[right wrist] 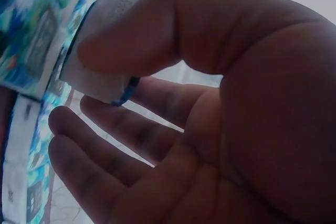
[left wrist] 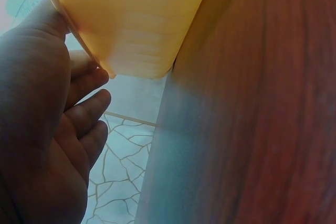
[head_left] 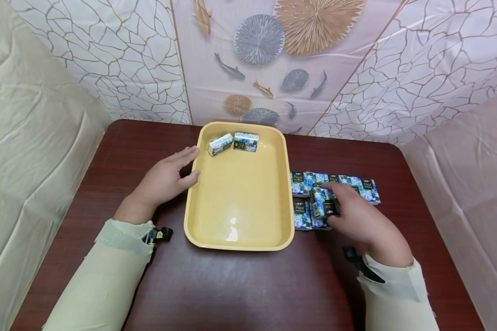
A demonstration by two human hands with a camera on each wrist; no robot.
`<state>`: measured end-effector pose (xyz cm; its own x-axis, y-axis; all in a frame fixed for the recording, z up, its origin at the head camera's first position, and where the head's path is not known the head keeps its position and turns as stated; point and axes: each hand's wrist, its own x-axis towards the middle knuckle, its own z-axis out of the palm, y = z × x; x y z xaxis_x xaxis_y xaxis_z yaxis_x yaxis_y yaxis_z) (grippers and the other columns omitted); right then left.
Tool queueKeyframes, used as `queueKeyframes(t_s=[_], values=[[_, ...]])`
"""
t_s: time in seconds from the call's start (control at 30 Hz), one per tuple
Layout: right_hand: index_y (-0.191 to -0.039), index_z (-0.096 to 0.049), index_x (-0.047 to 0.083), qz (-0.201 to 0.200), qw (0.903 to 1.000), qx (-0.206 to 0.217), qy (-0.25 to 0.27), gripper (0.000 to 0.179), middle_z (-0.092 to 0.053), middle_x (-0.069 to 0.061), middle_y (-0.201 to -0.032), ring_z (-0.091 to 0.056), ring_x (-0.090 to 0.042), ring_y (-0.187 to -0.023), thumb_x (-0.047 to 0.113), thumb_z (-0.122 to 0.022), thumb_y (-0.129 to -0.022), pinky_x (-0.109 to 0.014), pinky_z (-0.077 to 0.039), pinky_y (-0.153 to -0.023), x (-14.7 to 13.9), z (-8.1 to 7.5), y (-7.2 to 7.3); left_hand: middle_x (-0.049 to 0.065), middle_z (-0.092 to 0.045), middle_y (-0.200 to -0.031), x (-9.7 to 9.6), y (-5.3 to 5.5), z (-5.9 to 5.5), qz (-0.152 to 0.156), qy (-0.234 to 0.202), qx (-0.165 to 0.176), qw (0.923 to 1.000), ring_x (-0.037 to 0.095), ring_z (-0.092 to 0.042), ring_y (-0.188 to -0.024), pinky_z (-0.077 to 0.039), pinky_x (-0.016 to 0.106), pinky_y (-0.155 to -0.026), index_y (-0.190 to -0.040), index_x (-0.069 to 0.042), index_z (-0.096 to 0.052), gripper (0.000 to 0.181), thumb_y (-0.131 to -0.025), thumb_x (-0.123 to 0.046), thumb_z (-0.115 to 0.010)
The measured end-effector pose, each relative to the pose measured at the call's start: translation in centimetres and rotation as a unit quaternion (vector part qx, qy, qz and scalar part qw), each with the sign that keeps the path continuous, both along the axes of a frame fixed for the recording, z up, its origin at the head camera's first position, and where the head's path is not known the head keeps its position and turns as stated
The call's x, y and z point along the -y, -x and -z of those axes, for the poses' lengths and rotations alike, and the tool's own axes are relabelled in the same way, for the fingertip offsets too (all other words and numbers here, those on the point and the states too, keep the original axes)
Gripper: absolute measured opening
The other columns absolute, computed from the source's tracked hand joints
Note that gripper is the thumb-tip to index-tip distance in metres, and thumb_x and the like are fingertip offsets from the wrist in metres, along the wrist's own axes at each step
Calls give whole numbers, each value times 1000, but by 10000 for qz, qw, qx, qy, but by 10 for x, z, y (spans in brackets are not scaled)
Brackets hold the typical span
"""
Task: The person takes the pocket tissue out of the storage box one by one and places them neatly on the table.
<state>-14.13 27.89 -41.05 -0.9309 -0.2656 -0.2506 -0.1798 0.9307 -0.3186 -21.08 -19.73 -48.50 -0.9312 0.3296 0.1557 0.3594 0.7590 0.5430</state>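
Note:
A yellow plastic tray (head_left: 238, 197) sits on the table in the head view. Two small blue floral tissue packs lie inside at its far end, a tilted one (head_left: 220, 144) and one beside it (head_left: 246, 141). My left hand (head_left: 159, 181) is at the tray's left rim, fingers loosely extended along its outer side in the left wrist view. Right of the tray, my right hand (head_left: 362, 220) pinches another tissue pack (head_left: 324, 203) between thumb and fingers, over the rows of packs. The right wrist view shows the thumb across this pack's pale end (right wrist: 92, 74).
More floral tissue packs (head_left: 299, 184) lie in two rows against the tray's right side, partly hidden by my right hand. A dark red wooden table (head_left: 240, 294) bears everything. Patterned cloth (head_left: 141, 59) hangs behind its far edge, and pale cloth hangs at both sides.

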Motion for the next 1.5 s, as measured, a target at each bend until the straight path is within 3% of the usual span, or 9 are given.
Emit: queueKeyframes(t_s=[0.23,0.7,0.93,1.17,1.37,1.5], values=[[-162,-34,8,189,9996,224,-51,84,-41,-24,-160,-53,-39,-128,10,-74,-88,-65,-54,-103,-10,4,-4,-1,-42,-168,0,-1,0,-15,-14,-17,10000,22,-39,-157,-37,50,-126,-162,-21,-43,68,-102,-46,-63],[-163,-32,7,145,9992,369,70,84,-39,-26,-161,-46,-45,-139,7,-72,-89,-70,-47,-108,-36,7,-8,-3,-40,-169,2,0,2,-21,9,81,10000,22,-37,-158,-37,51,-126,-163,-24,-41,69,-103,-51,-60],[-163,-32,10,221,9988,424,45,84,-45,-27,-157,-57,-43,-127,8,-72,-89,-66,-54,-100,-45,11,-11,-4,-39,-170,3,-1,2,-63,5,146,9999,22,-36,-158,-36,52,-126,-163,-25,-40,69,-103,-51,-60],[-163,-33,11,381,9976,575,76,84,-51,-27,-151,-60,-37,-114,9,-74,-89,-53,-60,-88,-51,13,-11,-3,-39,-169,3,0,2,-42,-32,129,9999,22,-36,-158,-36,52,-126,-163,-24,-40,69,-103,-48,-62],[-163,-33,11,508,9957,757,143,84,-58,-28,-142,-61,-34,-104,9,-74,-90,-40,-58,-78,-54,18,-10,-3,-38,-170,1,-1,1,-57,-20,186,9998,23,-35,-159,-36,52,-126,-163,-23,-40,69,-103,-48,-62],[-163,-32,10,565,9949,829,107,85,-56,-30,-143,-61,-35,-105,8,-74,-89,-40,-57,-79,-54,21,-9,-4,-38,-170,0,0,0,-55,13,178,9998,22,-35,-159,-36,52,-126,-164,-24,-39,70,-103,-50,-61]])
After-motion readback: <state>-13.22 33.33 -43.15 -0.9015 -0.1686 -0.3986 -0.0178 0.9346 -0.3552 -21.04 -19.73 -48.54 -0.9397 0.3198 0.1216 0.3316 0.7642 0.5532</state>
